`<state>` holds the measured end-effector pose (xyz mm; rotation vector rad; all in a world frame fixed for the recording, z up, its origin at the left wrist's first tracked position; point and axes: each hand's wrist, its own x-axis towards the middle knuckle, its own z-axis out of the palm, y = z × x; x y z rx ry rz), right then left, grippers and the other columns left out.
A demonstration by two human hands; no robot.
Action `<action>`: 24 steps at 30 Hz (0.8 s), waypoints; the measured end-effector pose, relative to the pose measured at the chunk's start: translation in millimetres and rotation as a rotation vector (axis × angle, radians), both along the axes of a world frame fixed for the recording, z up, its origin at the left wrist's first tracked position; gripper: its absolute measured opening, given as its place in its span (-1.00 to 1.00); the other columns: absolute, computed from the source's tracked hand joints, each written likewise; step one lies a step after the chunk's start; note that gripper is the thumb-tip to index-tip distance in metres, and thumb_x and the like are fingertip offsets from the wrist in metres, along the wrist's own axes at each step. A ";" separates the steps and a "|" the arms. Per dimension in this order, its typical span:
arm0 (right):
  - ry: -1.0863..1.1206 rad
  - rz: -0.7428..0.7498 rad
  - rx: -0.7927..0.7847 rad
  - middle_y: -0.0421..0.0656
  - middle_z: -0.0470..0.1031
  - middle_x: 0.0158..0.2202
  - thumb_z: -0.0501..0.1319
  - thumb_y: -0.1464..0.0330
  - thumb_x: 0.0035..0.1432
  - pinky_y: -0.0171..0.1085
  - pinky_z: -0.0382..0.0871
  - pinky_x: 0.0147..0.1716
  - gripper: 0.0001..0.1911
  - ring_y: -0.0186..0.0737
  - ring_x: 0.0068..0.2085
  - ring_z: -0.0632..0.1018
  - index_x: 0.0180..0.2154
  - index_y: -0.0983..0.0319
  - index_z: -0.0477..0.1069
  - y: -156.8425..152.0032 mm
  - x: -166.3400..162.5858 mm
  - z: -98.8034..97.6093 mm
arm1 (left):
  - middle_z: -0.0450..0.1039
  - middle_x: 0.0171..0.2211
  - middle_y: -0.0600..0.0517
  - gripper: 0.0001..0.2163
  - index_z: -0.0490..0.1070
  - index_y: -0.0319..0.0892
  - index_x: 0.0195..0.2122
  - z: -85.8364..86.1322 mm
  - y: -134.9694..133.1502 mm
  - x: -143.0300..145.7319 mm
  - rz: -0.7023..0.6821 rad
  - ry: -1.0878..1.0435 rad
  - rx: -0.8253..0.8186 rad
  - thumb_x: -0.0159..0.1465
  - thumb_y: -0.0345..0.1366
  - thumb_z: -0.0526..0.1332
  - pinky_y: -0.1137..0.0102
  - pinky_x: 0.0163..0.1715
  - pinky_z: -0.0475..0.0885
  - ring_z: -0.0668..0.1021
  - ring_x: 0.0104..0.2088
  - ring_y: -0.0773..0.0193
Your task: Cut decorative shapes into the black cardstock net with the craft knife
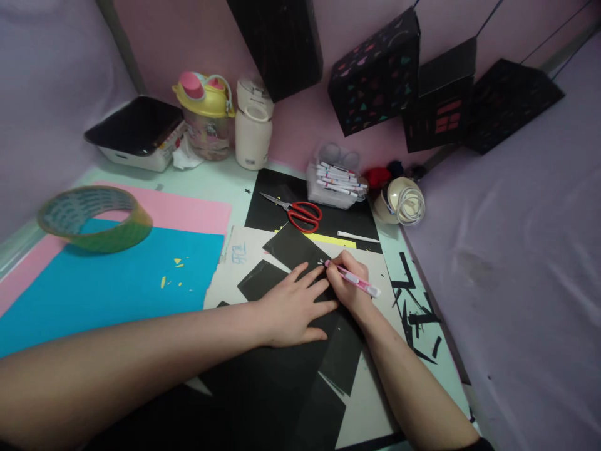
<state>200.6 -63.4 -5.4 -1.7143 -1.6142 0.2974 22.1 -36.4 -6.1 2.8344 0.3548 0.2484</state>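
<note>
My left hand (293, 307) lies flat on the black paper (263, 388), its fingers spread. Close beside its fingertips, my right hand (350, 282) grips a pink and white craft knife (359, 283) like a pen. The knife's tip points at a small light cut-out or mark (321, 261) on the black paper. Under the papers is a pale sheet of cardboard (220, 279). Red-handled scissors (300, 212) rest just beyond my hands, partly open. A white pen (357, 237) lies to their right.
A wide tape roll (96, 219) sits on blue paper (141, 269) at left. Black paper scraps (417, 319) litter the right edge. Along the back stand a white bottle (253, 131), a yellow-lidded jug (206, 125) and a marker box (331, 197). Black paper boxes (380, 75) hang overhead.
</note>
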 end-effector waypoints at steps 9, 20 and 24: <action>0.035 -0.010 0.012 -0.31 0.29 -0.62 0.17 0.38 0.12 -0.35 0.19 -0.55 -0.79 -0.37 -0.59 0.31 -0.54 0.18 0.24 0.3 -0.3 1.1 | 0.13 0.29 -0.17 -0.46 0.27 0.01 0.23 0.0 0.3 0.5 -0.001 -0.003 0.000 0.31 0.13 0.09 -0.08 0.27 -0.09 0.06 0.35 -0.16; 0.065 -0.054 0.027 -0.28 0.39 -0.59 0.17 0.34 0.14 -0.34 0.24 -0.52 -0.81 -0.34 -0.56 0.38 -0.51 0.18 0.30 0.8 0.0 0.5 | 0.16 0.26 -0.16 -0.46 0.27 0.01 0.23 2.2 -0.4 -0.3 0.002 0.015 0.007 0.31 0.14 0.09 -0.08 0.27 -0.08 0.07 0.34 -0.16; 0.070 -0.052 0.021 -0.27 0.39 -0.58 0.17 0.33 0.14 -0.33 0.25 -0.51 -0.82 -0.32 -0.54 0.39 -0.50 0.18 0.31 1.3 0.3 1.0 | 0.16 0.26 -0.16 -0.46 0.28 0.01 0.23 1.7 -0.1 0.3 0.004 0.005 0.011 0.31 0.13 0.09 -0.08 0.27 -0.08 0.06 0.34 -0.16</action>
